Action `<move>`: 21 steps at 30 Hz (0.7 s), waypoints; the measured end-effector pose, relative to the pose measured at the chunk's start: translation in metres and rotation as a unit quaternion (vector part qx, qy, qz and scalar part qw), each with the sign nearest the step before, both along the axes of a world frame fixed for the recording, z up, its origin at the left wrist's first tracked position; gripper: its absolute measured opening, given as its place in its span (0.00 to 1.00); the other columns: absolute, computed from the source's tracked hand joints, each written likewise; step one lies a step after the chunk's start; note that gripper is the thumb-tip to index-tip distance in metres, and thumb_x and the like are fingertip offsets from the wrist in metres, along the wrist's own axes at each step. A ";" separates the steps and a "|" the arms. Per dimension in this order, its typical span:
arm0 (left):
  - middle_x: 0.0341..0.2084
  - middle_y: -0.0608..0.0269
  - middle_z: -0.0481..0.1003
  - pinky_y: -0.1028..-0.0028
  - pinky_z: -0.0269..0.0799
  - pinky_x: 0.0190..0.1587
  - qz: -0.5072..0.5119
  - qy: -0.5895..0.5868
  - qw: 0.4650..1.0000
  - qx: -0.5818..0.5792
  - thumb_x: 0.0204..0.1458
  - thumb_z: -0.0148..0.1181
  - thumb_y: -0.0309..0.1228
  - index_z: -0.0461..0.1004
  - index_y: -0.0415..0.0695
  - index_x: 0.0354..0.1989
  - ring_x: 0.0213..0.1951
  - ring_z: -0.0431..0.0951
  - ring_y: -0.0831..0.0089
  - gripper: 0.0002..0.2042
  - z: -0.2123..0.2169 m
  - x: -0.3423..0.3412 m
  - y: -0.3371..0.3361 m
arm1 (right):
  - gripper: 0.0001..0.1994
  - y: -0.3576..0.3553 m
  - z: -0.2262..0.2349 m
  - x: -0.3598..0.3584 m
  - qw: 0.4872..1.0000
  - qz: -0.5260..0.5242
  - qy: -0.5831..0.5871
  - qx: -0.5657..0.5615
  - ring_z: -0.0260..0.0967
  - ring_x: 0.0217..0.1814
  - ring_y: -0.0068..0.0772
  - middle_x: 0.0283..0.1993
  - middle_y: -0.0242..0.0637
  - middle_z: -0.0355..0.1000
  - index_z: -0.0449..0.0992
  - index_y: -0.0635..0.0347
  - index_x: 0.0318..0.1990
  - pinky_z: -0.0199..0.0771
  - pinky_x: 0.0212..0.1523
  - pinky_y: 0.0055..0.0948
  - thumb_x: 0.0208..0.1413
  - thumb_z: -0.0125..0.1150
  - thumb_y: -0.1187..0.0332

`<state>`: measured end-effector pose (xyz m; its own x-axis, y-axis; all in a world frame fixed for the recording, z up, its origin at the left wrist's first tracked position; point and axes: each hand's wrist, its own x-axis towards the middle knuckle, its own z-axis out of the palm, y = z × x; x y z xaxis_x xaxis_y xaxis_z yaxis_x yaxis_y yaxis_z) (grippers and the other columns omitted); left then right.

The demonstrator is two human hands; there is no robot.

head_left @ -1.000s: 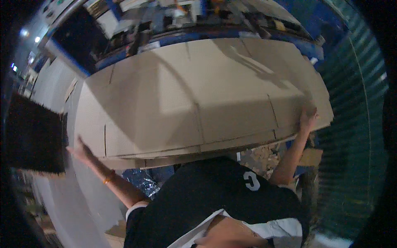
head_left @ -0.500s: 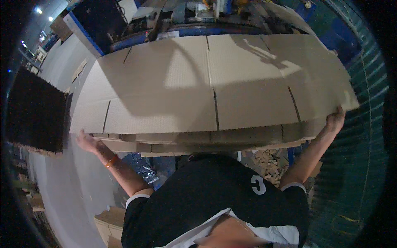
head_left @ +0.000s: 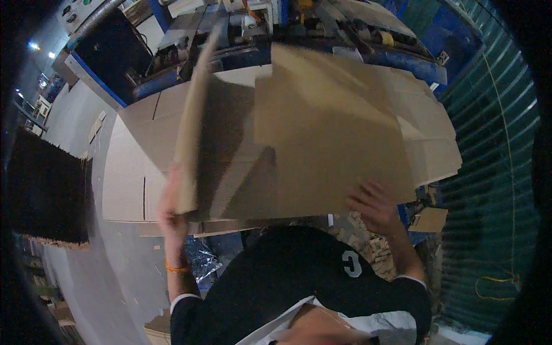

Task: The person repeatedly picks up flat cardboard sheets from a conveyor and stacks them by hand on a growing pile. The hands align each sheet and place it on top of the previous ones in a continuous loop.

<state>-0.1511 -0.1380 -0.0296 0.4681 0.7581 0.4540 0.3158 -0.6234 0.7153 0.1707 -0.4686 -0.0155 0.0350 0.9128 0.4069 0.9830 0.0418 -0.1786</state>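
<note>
A creased cardboard sheet (head_left: 339, 132) is partly folded on top of a stack of flat cardboard (head_left: 123, 178). Its right part lies folded over toward the middle, and its left part stands nearly upright, blurred by motion. My left hand (head_left: 172, 210) grips the near end of that raised left part, its thumb side hidden behind the board. On the near right corner of the folded part, my right hand (head_left: 374, 207) rests with its fingers stretched out and slightly spread. Slots show along the near edge of the stack.
Beyond the stack runs a blue machine (head_left: 253, 56) with rollers. A dark stack of material (head_left: 49, 187) stands at the left, across the grey floor (head_left: 109, 282). Green corrugated sheeting (head_left: 483, 218) walls the right side. Cardboard scraps (head_left: 374, 250) lie below the near edge.
The top sheet went from flat and held at both ends to partly folded. Both hands moved inward, raising the left part and turning the right part over. The right hand's grip has loosened.
</note>
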 end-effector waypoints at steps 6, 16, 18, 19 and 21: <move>0.60 0.55 0.57 0.59 0.48 0.63 -0.218 0.338 0.891 0.213 0.44 0.51 0.27 0.64 0.51 0.57 0.61 0.56 0.53 0.26 0.016 0.044 -0.020 | 0.17 0.016 -0.018 0.011 0.996 0.027 -0.064 -0.052 0.62 0.58 0.36 0.56 0.25 0.65 0.73 0.40 0.47 0.62 0.57 0.39 0.48 0.54 0.67; 0.62 0.55 0.53 0.58 0.45 0.63 -0.218 0.371 0.877 0.214 0.43 0.54 0.26 0.58 0.54 0.61 0.63 0.51 0.55 0.31 0.022 0.063 0.014 | 0.17 0.067 -0.028 0.075 0.991 0.050 -0.085 -0.090 0.55 0.63 0.39 0.61 0.33 0.60 0.69 0.47 0.51 0.54 0.60 0.43 0.54 0.51 0.60; 0.62 0.54 0.51 0.59 0.43 0.64 -0.235 0.402 0.868 0.172 0.45 0.55 0.27 0.54 0.53 0.62 0.64 0.48 0.56 0.32 0.026 0.058 0.024 | 0.18 0.070 -0.028 0.100 0.995 -0.025 -0.088 -0.045 0.54 0.63 0.41 0.60 0.37 0.60 0.69 0.49 0.52 0.53 0.60 0.43 0.55 0.49 0.56; 0.63 0.53 0.50 0.60 0.42 0.64 -0.252 0.409 0.868 0.126 0.46 0.55 0.28 0.53 0.51 0.63 0.65 0.47 0.57 0.32 0.028 0.051 0.032 | 0.19 0.068 -0.030 0.116 0.992 -0.066 -0.101 -0.031 0.54 0.63 0.41 0.59 0.39 0.60 0.69 0.50 0.52 0.53 0.60 0.43 0.56 0.48 0.54; 0.63 0.52 0.48 0.61 0.39 0.64 -0.290 0.267 0.917 -0.059 0.49 0.55 0.32 0.50 0.45 0.63 0.65 0.44 0.58 0.32 0.025 0.044 0.057 | 0.20 0.072 -0.035 0.162 0.959 -0.241 0.094 0.118 0.58 0.60 0.40 0.55 0.42 0.65 0.68 0.53 0.52 0.59 0.56 0.41 0.57 0.47 0.53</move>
